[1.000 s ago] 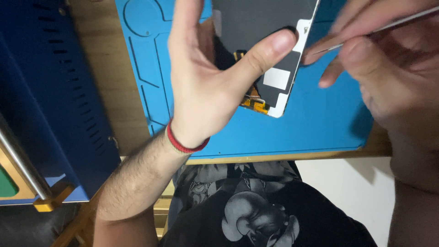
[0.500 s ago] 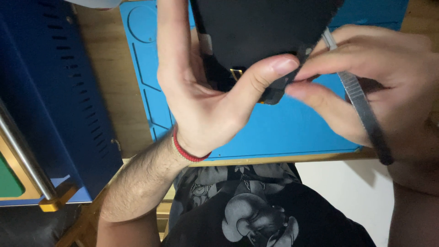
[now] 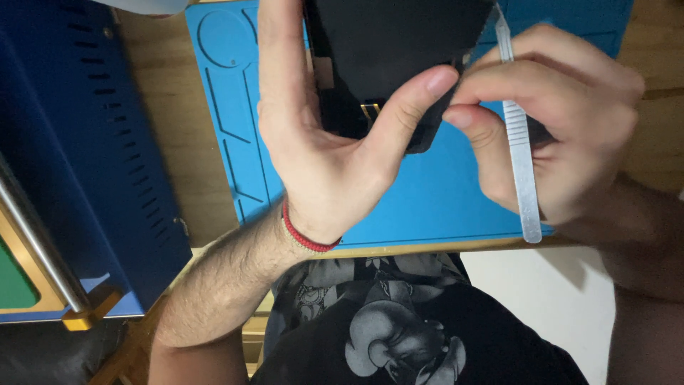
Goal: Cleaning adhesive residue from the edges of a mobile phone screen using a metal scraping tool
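A: Checking left hand (image 3: 320, 153): wrapped around dark panel (image 3: 399, 50), thumb (image 3: 410, 100) pressed across its lower face, fingers behind its left edge. Red band (image 3: 306, 235) on the wrist.

B: Confirmed. Panel position?

A: Raised above blue mat (image 3: 427, 203), over the mat's middle, tilted toward the camera; top part cut off by the frame edge. Small gold-coloured part (image 3: 369, 108) visible on its lower face, just left of the thumb.

B: Right hand (image 3: 563, 135)?

A: Closed around metal tool (image 3: 519, 153). Handle running down across the fingers, lower end reaching the mat's near edge, upper end rising toward the panel's right edge. Tip contact with the panel: cannot tell, hidden at the frame top. Forefinger and thumb pinched at the panel's lower right corner, touching the left thumb.

B: Support surface?

A: Mat lying on wooden table (image 3: 178, 142), its near edge along the table's near edge. Moulded grooves and a round recess in the mat's left part.

B: Surroundings?

A: Blue cabinet (image 3: 85, 157) at the table's left edge, with vent slots. Metal bar (image 3: 43, 249) at its lower left. Dark printed shirt (image 3: 399, 328) below the table's near edge.
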